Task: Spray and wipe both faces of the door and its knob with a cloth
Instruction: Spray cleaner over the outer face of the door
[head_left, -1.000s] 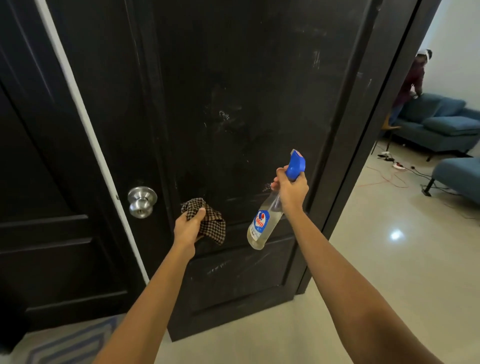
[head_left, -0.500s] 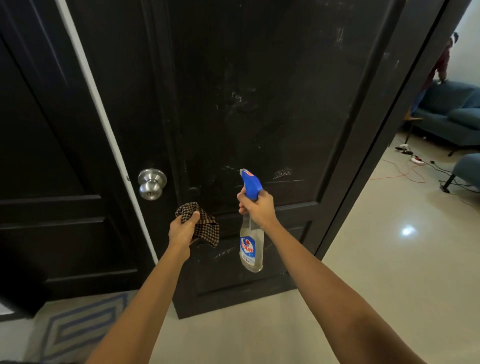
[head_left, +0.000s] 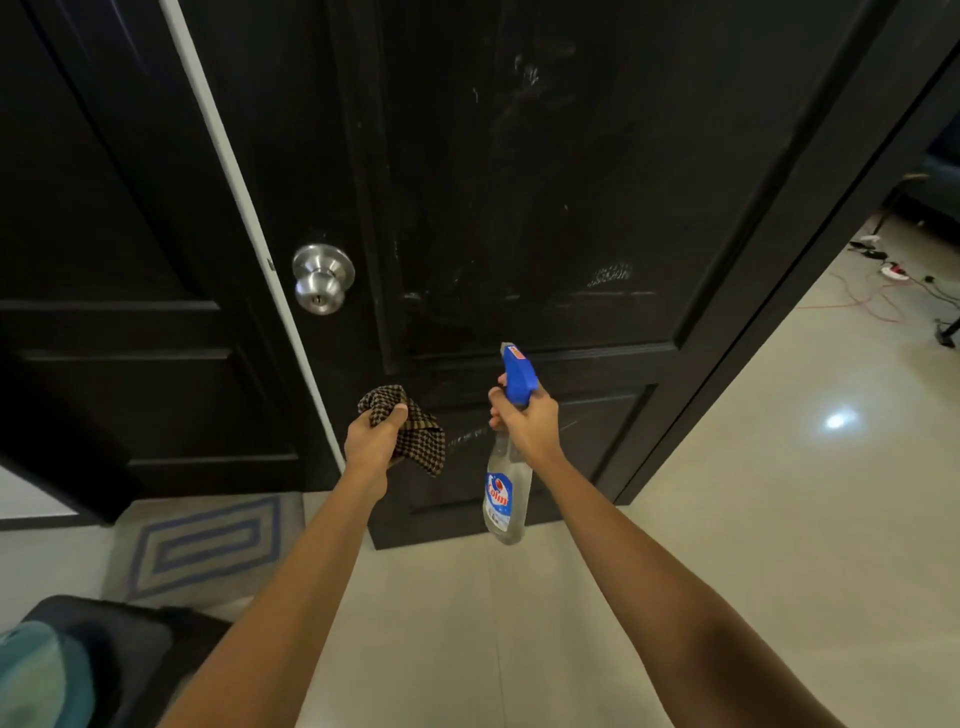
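A: Head view, quick. Where's the task at?

B: Spraying stage, I'd say. The door (head_left: 545, 182) stands open, and the face towards the camera shows whitish smears and streaks in the upper panel and along the middle rail. It doesn't read as wiped clean. The knob (head_left: 322, 278) is shiny and nothing touches it. I can't tell if it's been cleaned.

A: Other face?

B: Not visible, so I count it as left to do, along with the knob and the wipe of this face. That's a judgement.

A: Hands?

B: They're apart, both raised in front of the lower half of the door. The left hand (head_left: 371, 441) grips the checked cloth (head_left: 421, 436), bunched, with the thumb on top. It's just beside the door's edge, below the knob. Whether it touches the door, I can't tell. The right hand (head_left: 527, 421) is wrapped round the neck of the spray bottle (head_left: 506, 493), under its blue trigger head (head_left: 519, 374). The nozzle points at the door near the middle rail.

A: Containers?

B: Only the bottle. It has a clear body and a blue-and-red label and hangs roughly upright. It looks to hold clear liquid, but the level is hard to read.

A: Anything else?

B: A striped mat (head_left: 202, 545) lies on the floor left of the door. There are cables (head_left: 883, 270) on the tiles far right.
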